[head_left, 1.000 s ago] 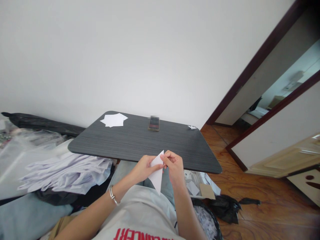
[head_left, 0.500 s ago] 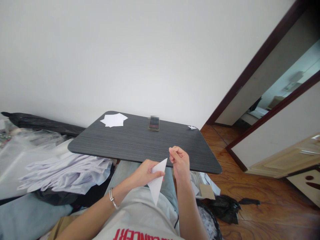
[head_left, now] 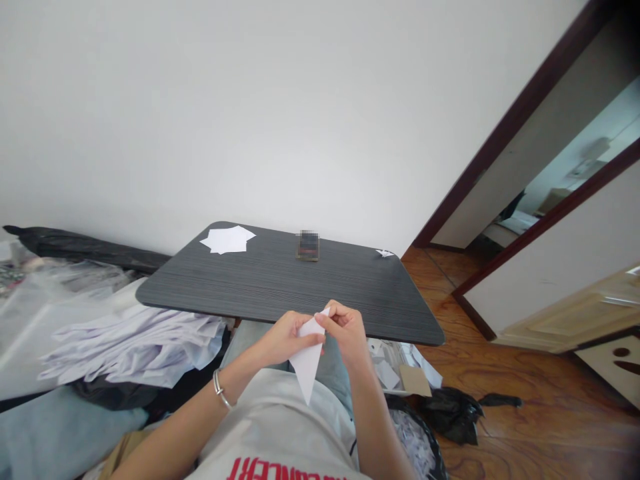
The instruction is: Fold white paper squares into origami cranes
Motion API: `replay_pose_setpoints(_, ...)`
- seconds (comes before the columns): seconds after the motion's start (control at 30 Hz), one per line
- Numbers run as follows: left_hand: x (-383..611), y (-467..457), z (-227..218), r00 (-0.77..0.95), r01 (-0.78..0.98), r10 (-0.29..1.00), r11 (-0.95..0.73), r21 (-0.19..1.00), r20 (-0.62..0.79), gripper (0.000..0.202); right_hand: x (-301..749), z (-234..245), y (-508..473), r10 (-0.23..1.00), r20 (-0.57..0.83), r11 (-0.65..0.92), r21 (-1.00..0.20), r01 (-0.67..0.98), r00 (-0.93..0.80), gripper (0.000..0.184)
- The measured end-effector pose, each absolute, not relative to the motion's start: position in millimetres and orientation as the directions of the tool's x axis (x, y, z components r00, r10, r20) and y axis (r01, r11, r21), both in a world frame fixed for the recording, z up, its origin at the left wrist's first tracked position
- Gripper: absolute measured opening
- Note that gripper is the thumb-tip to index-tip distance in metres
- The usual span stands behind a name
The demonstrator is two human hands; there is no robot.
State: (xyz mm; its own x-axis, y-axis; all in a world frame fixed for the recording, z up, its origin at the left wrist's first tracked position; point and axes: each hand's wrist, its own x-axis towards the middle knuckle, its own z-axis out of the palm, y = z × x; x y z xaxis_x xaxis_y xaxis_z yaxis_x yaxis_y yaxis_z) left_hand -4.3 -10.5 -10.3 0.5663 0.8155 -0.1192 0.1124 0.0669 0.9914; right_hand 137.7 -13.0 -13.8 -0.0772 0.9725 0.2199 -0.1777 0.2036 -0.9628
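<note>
A white sheet of paper folded into a triangle (head_left: 307,372) is held above my lap, just in front of the table's near edge. My left hand (head_left: 293,337) grips its left side, thumb across the front. At the upper corner, my right hand (head_left: 344,328) pinches the paper between thumb and fingers. The long point of the triangle hangs down toward my shirt. On the dark table (head_left: 240,280), a stack of white paper sheets (head_left: 227,240) lies at the far left. A small folded white paper piece (head_left: 385,253) rests near the far right corner.
A small dark item, partly blurred (head_left: 308,247), stands at the table's back middle. Heaped white cloth (head_left: 135,343) lies to the left. On the right are a bin with paper scraps (head_left: 413,440), a black plastic bag (head_left: 454,413) and a wooden floor (head_left: 530,420).
My right hand has moved left and down from beside the paper and now pinches its upper corner. The left hand, still holding the paper, has shifted slightly left.
</note>
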Motion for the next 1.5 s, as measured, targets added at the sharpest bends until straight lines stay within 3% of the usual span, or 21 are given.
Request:
replay_pose_setpoints(0.2,-5,-13,-5,0.581,0.152,0.803,0.054,0.987,-0.133,0.028,134,-14,-11,0.966,0.256,0.257,-0.951,-0.174,0.03,0.032)
replay_pose_setpoints(0.37,-3,-17,-8,0.627,0.157,0.763,0.07,0.985,-0.154,0.03,146,-15,-1,0.92,0.314,0.346,-0.932,-0.108,0.236,0.034)
replay_pose_setpoints(0.5,-4,-11,-11,0.511,0.117,0.858,-0.012,0.993,-0.049,0.034,146,-17,-2,0.967,0.221,0.237,-0.964,-0.123,0.129,0.025)
replay_pose_setpoints(0.63,-6,-6,-11,0.495,0.2,0.869,-0.141,0.97,0.024,0.037,135,-16,-9,0.979,0.198,0.191,-0.972,-0.136,-0.04,0.024)
replay_pose_setpoints(0.97,-7,-9,-6,0.483,0.287,0.869,-0.277,0.917,0.112,0.042,132,-16,-8,0.979,0.195,0.203,-0.966,-0.159,0.063,0.02)
replay_pose_setpoints(1.2,-6,-8,-7,0.438,0.329,0.88,-0.347,0.878,0.184,0.039,128,-17,-9,0.981,0.188,0.192,-0.968,-0.164,0.038,0.018)
replay_pose_setpoints(1.5,-4,-6,-13,0.257,0.34,0.932,-0.333,0.88,0.254,0.036,122,-12,-14,0.983,0.181,0.176,-0.971,-0.162,-0.013,0.017)
